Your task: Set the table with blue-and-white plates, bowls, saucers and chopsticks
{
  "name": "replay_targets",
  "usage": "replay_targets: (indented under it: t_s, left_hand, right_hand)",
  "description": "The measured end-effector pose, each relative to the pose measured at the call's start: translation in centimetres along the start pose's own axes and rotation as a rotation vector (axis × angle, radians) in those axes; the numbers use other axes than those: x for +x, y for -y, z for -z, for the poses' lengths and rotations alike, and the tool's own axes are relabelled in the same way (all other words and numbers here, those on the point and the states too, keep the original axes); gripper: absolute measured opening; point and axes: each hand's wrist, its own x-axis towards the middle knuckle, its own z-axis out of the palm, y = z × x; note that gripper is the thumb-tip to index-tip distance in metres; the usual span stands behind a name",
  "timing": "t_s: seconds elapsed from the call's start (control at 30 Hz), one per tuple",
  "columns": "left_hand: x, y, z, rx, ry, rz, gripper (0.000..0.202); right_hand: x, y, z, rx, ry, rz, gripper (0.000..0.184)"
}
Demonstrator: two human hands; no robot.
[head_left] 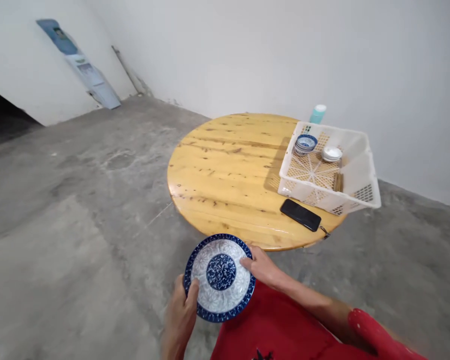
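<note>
A round plate (220,278) with a dark blue patterned rim and a blue middle is held in front of my body, just off the table's near edge. On its left rim sits my left hand (183,306), the thumb over the top face. My right hand (261,264) grips the upper right rim, thumb also on the face. The fingers beneath the plate are hidden. Whether this is one plate or a stack I cannot tell.
On the round wooden table (225,170) stands a white plastic basket (360,145) holding blue-and-white bowls (305,144), small white dishes (332,153) and chopsticks (338,182). A black phone (300,214) lies before it. A turquoise container (317,114) is behind. A water dispenser (92,77) stands far left.
</note>
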Motion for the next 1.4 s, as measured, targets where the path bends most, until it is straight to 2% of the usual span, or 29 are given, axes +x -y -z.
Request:
replay_targets:
  t_s: [0.13, 0.3, 0.5, 0.63, 0.83, 1.03, 1.23, 1.4]
  left_hand:
    - [3.6, -0.4, -0.3, -0.006, 0.058, -0.023, 0.036]
    - [10.7, -1.2, -0.1, 0.033, 0.137, -0.096, 0.036]
    - [20.1, -4.0, -0.5, 0.056, 0.262, -0.199, 0.040]
    - [24.4, -5.5, -1.9, 0.030, 0.307, -0.209, 0.046]
    - [27.8, -6.1, -4.5, -0.023, 0.362, -0.210, 0.053]
    - [29.7, -7.9, -6.5, -0.005, 0.599, -0.270, 0.050]
    - [31.7, -9.6, -7.9, 0.118, 0.773, -0.309, 0.051]
    - [35.2, -9.8, -8.1, 0.269, 0.854, -0.342, 0.066]
  right_hand:
    - [2.7, -0.5, 0.2, -0.028, -0.061, -0.031, 0.020]
    - [7.2, -0.8, 0.0, -0.015, -0.185, -0.109, 0.022]
    - [12.4, 0.8, 0.8, -0.052, -0.327, -0.164, 0.027]
    - [14.7, 1.3, 2.0, -0.083, -0.411, -0.207, 0.025]
    - [15.8, 0.5, 3.2, -0.082, -0.530, -0.248, 0.032]
    - [14.7, -1.0, 3.1, -0.034, -0.658, -0.304, 0.037]
    - [13.8, -2.6, 1.7, 0.057, -0.830, -0.366, 0.046]
    - [15.1, -2.6, -0.8, 0.215, -0.974, -0.387, 0.039]
